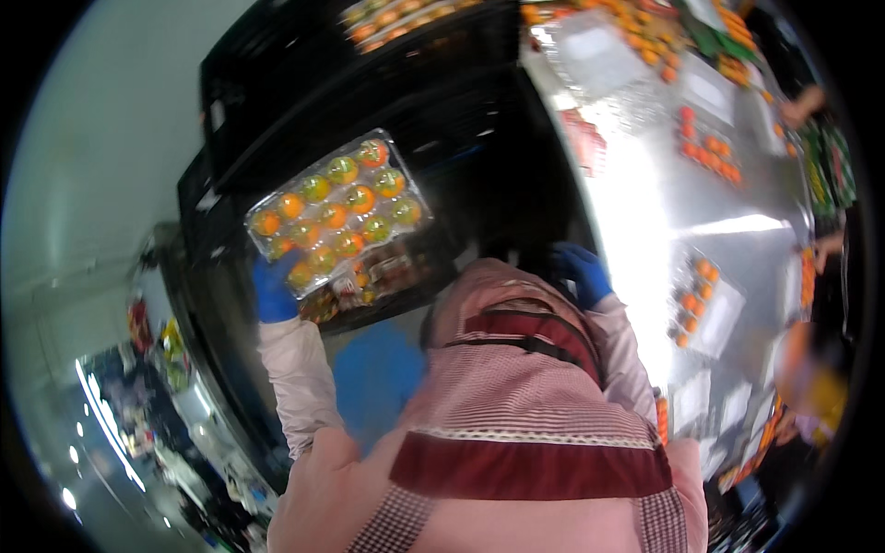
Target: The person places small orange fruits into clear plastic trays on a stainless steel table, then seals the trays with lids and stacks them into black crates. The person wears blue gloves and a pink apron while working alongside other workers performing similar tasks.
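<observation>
My left hand (pixel 276 287), in a blue glove, grips the near left corner of a clear plastic tray (pixel 337 211). Rows of round orange and green fruits (pixel 359 199) sit in the tray's cups. The tray is tilted over a black crate (pixel 477 186), whose inside is too dark to make out. Below the tray, more packed fruit (pixel 363 276) shows partly. My right hand (pixel 584 273), also gloved in blue, is beside the crate near the metal table's edge. Its fingers are blurred and partly lost against the dark crate, so I cannot tell whether they touch it.
A shiny metal table (pixel 622 207) runs along the right, with loose orange fruits (pixel 715 159) and several clear trays (pixel 719 318) on it. Co-workers' hands (pixel 805 104) show at its far side. Another fruit tray (pixel 394 21) rests at the top on black crates (pixel 290 90).
</observation>
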Available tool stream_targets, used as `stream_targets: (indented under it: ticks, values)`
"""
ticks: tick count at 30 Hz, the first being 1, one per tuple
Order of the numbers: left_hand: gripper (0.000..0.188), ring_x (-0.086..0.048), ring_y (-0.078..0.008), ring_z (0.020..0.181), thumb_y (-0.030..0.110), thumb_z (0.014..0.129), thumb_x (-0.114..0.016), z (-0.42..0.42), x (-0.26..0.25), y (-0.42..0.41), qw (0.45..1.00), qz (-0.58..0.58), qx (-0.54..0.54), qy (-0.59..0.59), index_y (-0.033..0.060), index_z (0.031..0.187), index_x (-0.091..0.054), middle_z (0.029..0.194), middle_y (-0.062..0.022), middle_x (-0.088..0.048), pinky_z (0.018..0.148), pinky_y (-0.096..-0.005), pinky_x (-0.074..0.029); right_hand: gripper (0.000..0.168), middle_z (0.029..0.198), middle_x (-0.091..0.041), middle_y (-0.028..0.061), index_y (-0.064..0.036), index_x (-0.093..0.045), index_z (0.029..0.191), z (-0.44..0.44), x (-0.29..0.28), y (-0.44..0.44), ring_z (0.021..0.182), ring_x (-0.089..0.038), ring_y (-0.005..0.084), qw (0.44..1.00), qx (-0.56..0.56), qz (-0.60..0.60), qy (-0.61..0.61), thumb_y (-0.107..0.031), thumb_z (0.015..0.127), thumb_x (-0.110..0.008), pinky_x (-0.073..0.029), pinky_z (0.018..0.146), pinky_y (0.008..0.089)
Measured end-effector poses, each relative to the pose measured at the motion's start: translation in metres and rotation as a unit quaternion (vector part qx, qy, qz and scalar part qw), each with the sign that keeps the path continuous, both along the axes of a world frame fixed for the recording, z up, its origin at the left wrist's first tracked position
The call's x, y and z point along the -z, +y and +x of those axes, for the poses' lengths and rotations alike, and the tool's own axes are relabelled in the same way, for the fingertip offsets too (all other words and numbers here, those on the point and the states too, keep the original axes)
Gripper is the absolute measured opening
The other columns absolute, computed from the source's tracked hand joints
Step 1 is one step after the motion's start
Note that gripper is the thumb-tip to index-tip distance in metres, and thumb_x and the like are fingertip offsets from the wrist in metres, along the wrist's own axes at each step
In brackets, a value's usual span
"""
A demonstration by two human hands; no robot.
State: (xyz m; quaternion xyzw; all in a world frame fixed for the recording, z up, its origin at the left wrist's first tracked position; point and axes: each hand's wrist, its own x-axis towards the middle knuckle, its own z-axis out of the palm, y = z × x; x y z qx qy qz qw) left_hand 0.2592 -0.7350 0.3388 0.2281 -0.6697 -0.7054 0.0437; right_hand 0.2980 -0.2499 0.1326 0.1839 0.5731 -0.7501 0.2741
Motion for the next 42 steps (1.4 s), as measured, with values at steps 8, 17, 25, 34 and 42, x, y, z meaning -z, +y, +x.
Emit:
stream_targets:
  ticks: [8, 17, 25, 34, 42]
  values:
    - [0.047, -0.062, -0.0272, 0.11, 0.015, 0.088, -0.063, -0.048, 0.155, 0.268, 0.9, 0.303, 0.233, -0.208, 0.0002, 0.131, -0.051, 0.123, -0.0134, -0.061, 0.096, -0.0399, -0.051, 0.027, 0.099, -0.067, 0.0059, 0.0, -0.063, 0.116, 0.003, -0.059, 0.044, 0.086, -0.063, 0.0131, 0.921, 0.039, 0.122, 0.368, -0.016, 0.095, -0.059, -0.052, 0.079, 0.0272]
    - [0.044, -0.062, -0.0239, 0.107, 0.013, 0.091, -0.061, -0.062, 0.175, 0.457, 0.81, 0.238, 0.462, -0.272, -0.0021, 0.13, -0.05, 0.119, -0.012, -0.061, 0.092, -0.0371, -0.052, 0.031, 0.101, -0.066, 0.0032, -0.005, -0.065, 0.112, 0.07, -0.042, 0.144, 0.088, -0.06, 0.0097, 0.942, 0.316, -0.008, 0.112, -0.023, 0.087, -0.065, -0.05, 0.075, 0.0263]
    - [0.045, -0.061, -0.0249, 0.109, 0.016, 0.091, -0.062, -0.095, 0.207, 0.506, 0.736, 0.232, 0.526, -0.359, -0.0032, 0.129, -0.051, 0.122, -0.0138, -0.06, 0.094, -0.0376, -0.051, 0.029, 0.091, -0.065, 0.003, -0.003, -0.065, 0.107, 0.053, -0.012, 0.147, 0.077, -0.059, 0.0116, 0.898, 0.428, 0.052, 0.089, -0.018, 0.082, -0.068, -0.05, 0.07, 0.0264]
    - [0.059, -0.061, -0.0241, 0.102, 0.021, 0.08, -0.075, -0.156, 0.218, 0.518, 0.803, -0.288, 0.492, 0.172, 0.0043, 0.132, -0.052, 0.112, -0.0133, -0.062, 0.09, -0.0377, -0.05, 0.02, 0.078, -0.065, 0.0062, -0.002, -0.066, 0.098, 0.021, 0.09, 0.136, 0.063, -0.06, 0.0136, 0.877, 0.403, 0.246, 0.089, -0.014, 0.083, -0.065, -0.049, 0.056, 0.0257]
    - [0.072, -0.059, -0.031, 0.093, 0.029, 0.069, -0.078, -0.133, 0.213, 0.583, 0.333, -0.382, 0.761, 0.405, 0.0095, 0.131, -0.049, 0.102, -0.0112, -0.059, 0.077, -0.0432, -0.046, 0.014, 0.08, -0.069, 0.0074, -0.002, -0.069, 0.095, -0.002, 0.081, 0.127, 0.063, -0.063, 0.0136, 0.823, 0.564, -0.016, -0.072, -0.014, 0.087, -0.067, -0.05, 0.056, 0.0253]
